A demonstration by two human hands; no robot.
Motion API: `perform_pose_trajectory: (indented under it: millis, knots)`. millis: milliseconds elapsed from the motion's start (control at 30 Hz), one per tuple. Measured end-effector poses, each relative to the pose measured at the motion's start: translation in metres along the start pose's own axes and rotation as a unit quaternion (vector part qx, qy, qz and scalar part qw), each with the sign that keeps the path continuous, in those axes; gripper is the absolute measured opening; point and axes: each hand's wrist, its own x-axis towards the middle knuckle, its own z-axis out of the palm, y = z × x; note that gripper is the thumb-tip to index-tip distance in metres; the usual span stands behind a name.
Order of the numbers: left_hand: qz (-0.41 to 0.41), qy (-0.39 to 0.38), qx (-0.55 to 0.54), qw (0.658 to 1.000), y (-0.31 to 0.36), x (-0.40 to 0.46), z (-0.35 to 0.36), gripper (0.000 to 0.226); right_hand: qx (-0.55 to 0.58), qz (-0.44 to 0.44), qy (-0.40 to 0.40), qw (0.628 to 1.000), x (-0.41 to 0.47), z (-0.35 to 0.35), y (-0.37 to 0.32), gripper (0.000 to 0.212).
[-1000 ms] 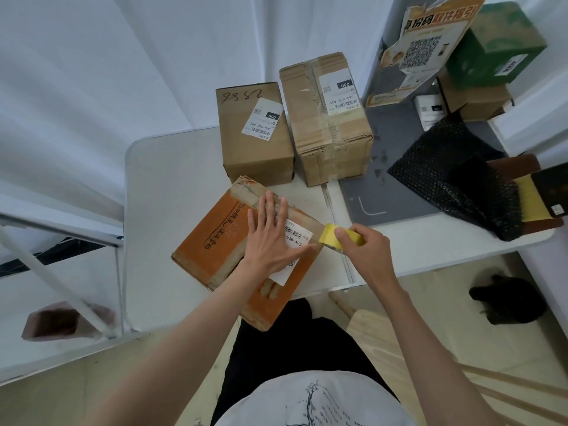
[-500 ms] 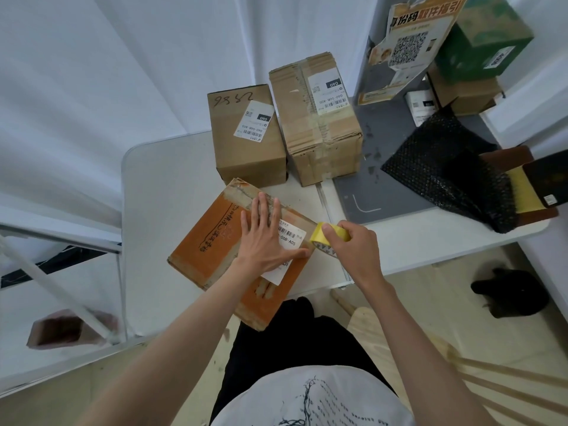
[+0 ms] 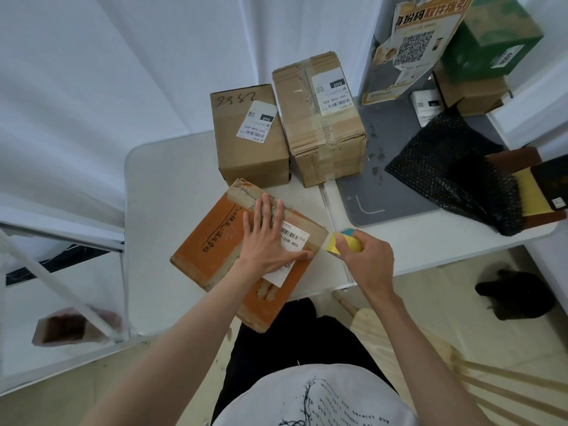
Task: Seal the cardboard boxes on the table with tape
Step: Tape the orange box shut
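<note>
A flat orange cardboard box lies at the near edge of the white table, partly overhanging it. My left hand presses flat on its top, fingers straight, over a white shipping label. My right hand grips a yellow tape roll at the box's right edge. Behind stand two brown boxes: a smaller one marked with handwriting and a taller taped one.
A grey mat lies at the right with black bubble wrap on it. Beyond are a QR-code sign, a green box on a brown box, and a small white box. A wooden chair is below right.
My right hand with the tape roll has shifted slightly left, closer to the orange box's edge. My left hand stays flat on the box.
</note>
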Motion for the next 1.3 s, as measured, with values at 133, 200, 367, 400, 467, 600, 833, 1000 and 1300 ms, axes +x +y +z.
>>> perform_pose_trajectory:
  millis: [133, 200, 367, 400, 467, 600, 833, 1000, 1300]
  knots:
    - [0.004, 0.000, -0.008, 1.000, 0.001, 0.003, 0.002, 0.145, 0.058, 0.047, 0.012, 0.997, -0.010, 0.003, 0.023, 0.047]
    - [0.005, 0.000, -0.006, 1.000, 0.001, 0.003, 0.003, 0.146, 0.076, 0.055, 0.014, 0.996, -0.012, 0.010, 0.027, 0.048]
    - [0.008, 0.005, -0.002, 1.000, 0.003, 0.001, 0.002, 0.146, 0.075, 0.062, 0.002, 0.995, -0.010, 0.016, 0.043, 0.047]
    - [0.008, 0.006, 0.001, 1.000, 0.005, 0.001, 0.001, 0.147, 0.075, 0.064, -0.001, 0.995, -0.010, 0.017, 0.044, 0.047]
    - [0.005, 0.010, 0.012, 1.000, 0.008, 0.000, -0.001, 0.151, 0.073, 0.062, -0.002, 0.995, -0.009, 0.018, 0.045, 0.048]
    - [0.031, 0.018, 0.062, 0.997, 0.019, -0.007, 0.004, 0.151, 0.083, 0.066, 0.000, 0.994, -0.011, 0.020, 0.053, 0.057]
    - [0.068, 0.035, 0.037, 0.996, 0.050, -0.023, 0.020, 0.102, 0.108, 0.074, -0.016, 0.991, -0.016, 0.032, 0.064, 0.051]
    - [0.075, 0.043, 0.052, 0.995, 0.064, -0.030, 0.027, 0.079, 0.107, 0.085, -0.067, 0.988, -0.009, 0.044, 0.065, 0.041]
    - [-0.025, -0.025, 0.024, 0.999, 0.062, -0.014, -0.009, 0.118, 0.245, 0.207, -0.055, 0.946, -0.008, 0.042, 0.063, 0.031]
